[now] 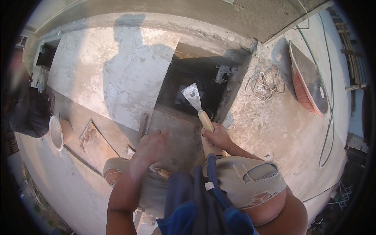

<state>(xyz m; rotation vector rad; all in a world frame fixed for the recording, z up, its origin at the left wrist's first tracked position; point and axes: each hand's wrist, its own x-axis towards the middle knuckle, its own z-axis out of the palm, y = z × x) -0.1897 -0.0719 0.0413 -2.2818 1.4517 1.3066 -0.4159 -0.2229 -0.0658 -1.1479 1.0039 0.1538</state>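
My right hand (217, 136) is closed around the wooden handle (206, 122) of a scraper. Its flared, mortar-smeared metal blade (192, 93) points up and away from me, over a dark rectangular pit (188, 74) in the concrete. Motion blurs my left hand (150, 147) above the pit's near left side; a finger stretches out, and nothing shows in its grasp. Just beyond that hand stands a narrow wooden strip (143, 124). To the pit's left lies a large pale board (94, 70), crossed by a head-and-shoulders shadow.
At right, bent metal rods (266, 84) lie near a reddish basin (303, 86) tilted on its side, with a hose (331, 105) beyond. On the left are a pale bucket (57, 133), a flat mortar-stained board (96, 139) and a person in dark clothing (29, 111).
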